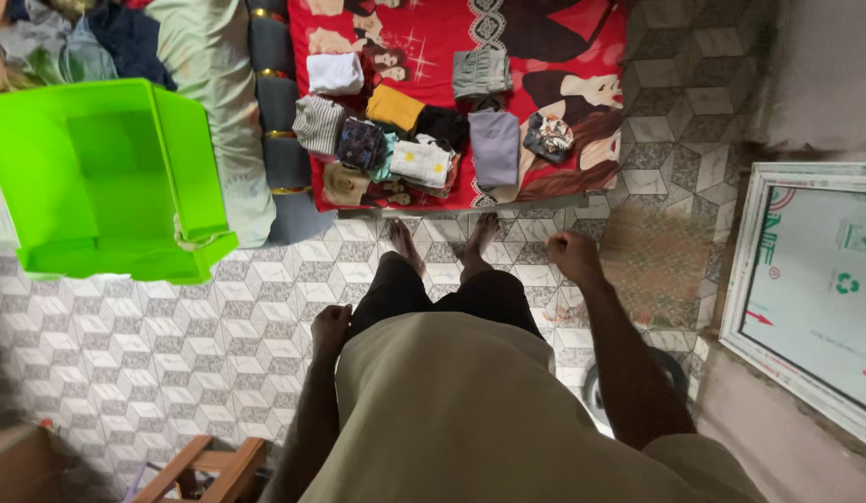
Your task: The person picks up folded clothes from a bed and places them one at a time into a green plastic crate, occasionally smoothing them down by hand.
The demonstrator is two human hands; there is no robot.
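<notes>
Here both my hands, left and right, hang as empty fists; folded clothes at twelve o'clock look soft and light, best lifted from underneath.

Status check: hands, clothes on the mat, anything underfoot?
Left hand and right hand fisted, empty. Folded clothes on red mat, untouched. Green bin left.

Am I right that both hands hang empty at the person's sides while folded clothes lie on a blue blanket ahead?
Not quite: the blanket is red, not blue, as the head view shows. The rest holds: the left hand and right hand hang empty, and folded clothes lie on it.
</notes>
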